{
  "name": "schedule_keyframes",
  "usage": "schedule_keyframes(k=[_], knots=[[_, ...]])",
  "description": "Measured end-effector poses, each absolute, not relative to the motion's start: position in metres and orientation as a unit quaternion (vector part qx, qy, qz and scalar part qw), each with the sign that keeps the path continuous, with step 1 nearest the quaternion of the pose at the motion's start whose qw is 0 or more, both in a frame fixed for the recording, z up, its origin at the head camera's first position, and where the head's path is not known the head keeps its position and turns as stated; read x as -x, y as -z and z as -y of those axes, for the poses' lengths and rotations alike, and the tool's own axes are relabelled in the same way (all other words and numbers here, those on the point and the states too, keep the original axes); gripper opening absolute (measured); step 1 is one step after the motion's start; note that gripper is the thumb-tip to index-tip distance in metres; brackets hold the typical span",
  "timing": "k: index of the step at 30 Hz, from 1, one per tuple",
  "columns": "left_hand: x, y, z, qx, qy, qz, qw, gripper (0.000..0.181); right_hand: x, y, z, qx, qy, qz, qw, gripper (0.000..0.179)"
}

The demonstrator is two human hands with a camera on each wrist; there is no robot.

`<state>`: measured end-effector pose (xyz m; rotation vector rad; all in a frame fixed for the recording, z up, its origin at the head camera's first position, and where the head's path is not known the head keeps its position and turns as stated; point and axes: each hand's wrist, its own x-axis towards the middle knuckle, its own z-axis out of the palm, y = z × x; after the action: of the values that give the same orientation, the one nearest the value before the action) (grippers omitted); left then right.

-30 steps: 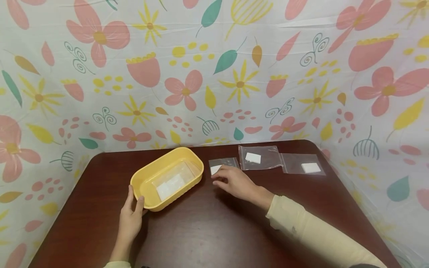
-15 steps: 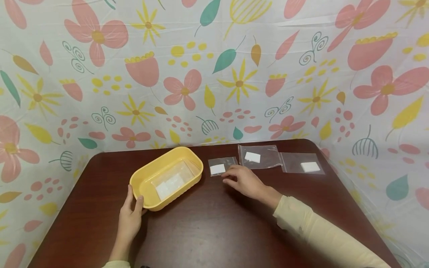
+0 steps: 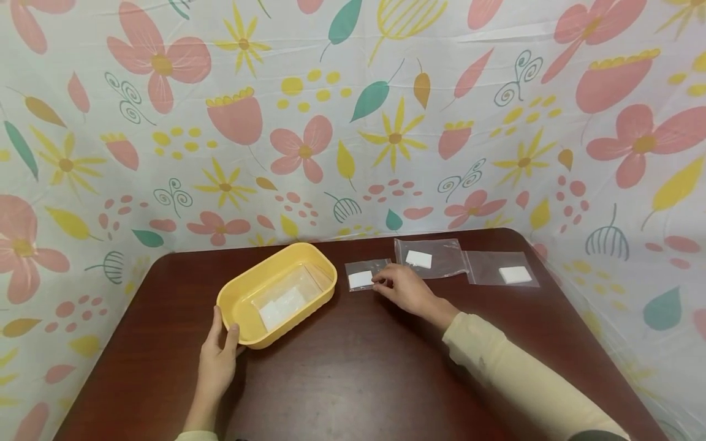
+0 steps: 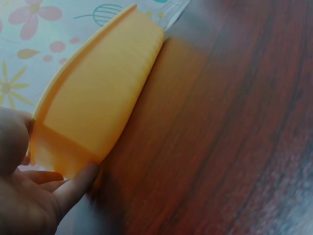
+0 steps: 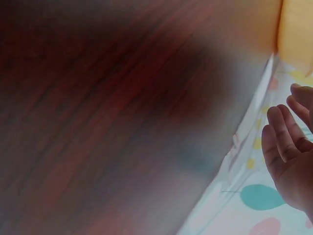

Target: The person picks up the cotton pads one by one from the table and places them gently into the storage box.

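Note:
In the head view my left hand [image 3: 216,361] grips the near left corner of a yellow plastic basket [image 3: 234,295], thumb at the rim. The left wrist view shows fingers curled round the basket's end [image 4: 93,93]. A clear zip bag [image 3: 278,303] with white contents lies inside it. My right hand [image 3: 410,289] is at the right edge of a small clear zip bag [image 3: 380,265] holding a white square piece [image 3: 360,280]. Its fingers are loosely bent, and nothing shows between them in the right wrist view. Whether the fingertips touch the bag is hard to tell.
Two more clear zip bags lie along the back right: a middle bag [image 3: 444,262] and a right bag [image 3: 485,269], each with a white piece. The dark wooden table [image 3: 331,392] meets a flower-patterned cloth [image 3: 353,147] at its back and sides.
My right hand drew back to the right from over the small bag, then shifted slightly left to its edge. The white piece in it came into view. My left hand keeps holding the basket.

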<state>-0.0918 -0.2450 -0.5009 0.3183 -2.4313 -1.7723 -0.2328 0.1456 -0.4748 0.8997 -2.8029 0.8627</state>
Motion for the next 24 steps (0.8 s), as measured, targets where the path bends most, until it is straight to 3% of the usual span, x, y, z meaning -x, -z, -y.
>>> schedule_keyframes(k=[24], knots=[[0.093,0.503,0.244,-0.102,0.601,0.790,0.064,0.066,0.249,0.496,-0.144,-0.243,-0.237,0.940,0.008,0.027]])
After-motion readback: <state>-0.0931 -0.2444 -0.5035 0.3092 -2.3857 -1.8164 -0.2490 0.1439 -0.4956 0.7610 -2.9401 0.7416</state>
